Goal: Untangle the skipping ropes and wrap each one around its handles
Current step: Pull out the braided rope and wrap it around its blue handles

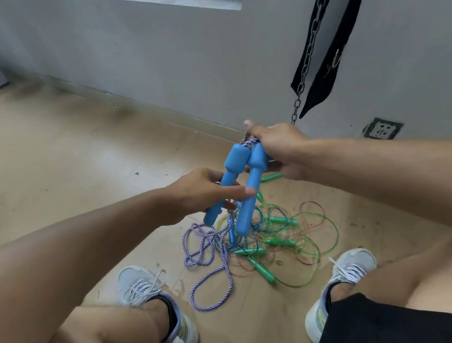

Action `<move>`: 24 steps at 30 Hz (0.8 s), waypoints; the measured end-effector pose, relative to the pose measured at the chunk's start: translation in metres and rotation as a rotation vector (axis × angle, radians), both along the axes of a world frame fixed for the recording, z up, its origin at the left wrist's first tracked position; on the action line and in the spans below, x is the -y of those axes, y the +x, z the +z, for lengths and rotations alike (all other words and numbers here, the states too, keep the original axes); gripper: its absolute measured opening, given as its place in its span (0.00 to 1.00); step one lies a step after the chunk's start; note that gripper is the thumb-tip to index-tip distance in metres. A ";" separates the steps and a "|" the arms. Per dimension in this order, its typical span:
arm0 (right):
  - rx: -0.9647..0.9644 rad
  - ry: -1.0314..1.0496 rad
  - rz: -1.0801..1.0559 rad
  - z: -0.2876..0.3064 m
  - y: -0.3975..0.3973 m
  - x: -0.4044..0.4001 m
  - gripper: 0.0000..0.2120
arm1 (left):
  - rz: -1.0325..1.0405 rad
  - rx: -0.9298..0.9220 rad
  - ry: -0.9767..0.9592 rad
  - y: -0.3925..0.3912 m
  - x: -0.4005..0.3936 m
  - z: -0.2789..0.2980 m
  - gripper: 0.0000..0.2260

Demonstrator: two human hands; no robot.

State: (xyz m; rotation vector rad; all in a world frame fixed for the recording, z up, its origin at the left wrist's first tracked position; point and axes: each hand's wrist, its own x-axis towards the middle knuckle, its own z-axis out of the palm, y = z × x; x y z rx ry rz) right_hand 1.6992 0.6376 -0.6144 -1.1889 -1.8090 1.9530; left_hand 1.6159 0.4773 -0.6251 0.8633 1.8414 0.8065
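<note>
Two blue handles [244,180] are held side by side above the floor, tilted, their thick ends up. My right hand [279,150] grips their top ends, where the purple-and-white braided rope [210,261] leaves them. My left hand [207,192] holds the handles lower down, with its thumb across the front. The braided rope hangs down and lies in loops on the floor between my feet. Beside it lies a tangle of thin green, red and blue ropes [306,235] with several green handles [282,219].
I sit over a tan floor with a grey shoe on each side, left shoe [156,308] and right shoe [344,285]. A grey wall runs behind the pile. A chain with black straps [316,54] hangs at the right, above a wall socket [382,128].
</note>
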 end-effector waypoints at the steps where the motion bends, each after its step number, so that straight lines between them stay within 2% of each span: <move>1: -0.017 -0.026 -0.047 0.000 0.000 0.000 0.16 | 0.013 0.045 0.013 0.001 0.000 0.001 0.22; 5: -0.028 -0.048 -0.074 -0.004 -0.001 0.000 0.17 | 0.056 0.199 0.056 0.006 -0.006 0.007 0.08; 8: 0.069 -0.001 0.110 -0.006 0.004 -0.004 0.20 | 0.068 0.089 0.007 0.003 -0.007 0.006 0.04; 10: 0.238 0.215 0.294 -0.009 0.011 -0.010 0.25 | 0.021 0.000 -0.060 -0.003 -0.003 0.006 0.05; 12: 0.347 0.491 0.375 -0.013 0.018 -0.017 0.27 | -0.039 -0.016 -0.136 -0.007 0.003 0.009 0.05; 14: 0.287 0.665 0.415 -0.012 0.022 -0.023 0.26 | -0.087 0.017 -0.213 -0.012 0.007 0.010 0.05; 17: 0.088 0.583 0.647 -0.007 0.025 -0.021 0.20 | -0.182 0.100 -0.265 -0.016 0.010 0.010 0.07; 19: 0.050 0.541 0.780 -0.008 0.025 -0.013 0.23 | -0.227 0.156 -0.264 -0.018 0.011 0.010 0.09; 22: 0.031 0.567 0.854 -0.011 0.025 0.000 0.21 | -0.268 0.228 -0.252 -0.019 0.011 0.010 0.07; 24: 0.004 0.616 0.851 -0.010 0.022 0.006 0.15 | -0.255 0.228 -0.241 -0.019 0.010 0.010 0.06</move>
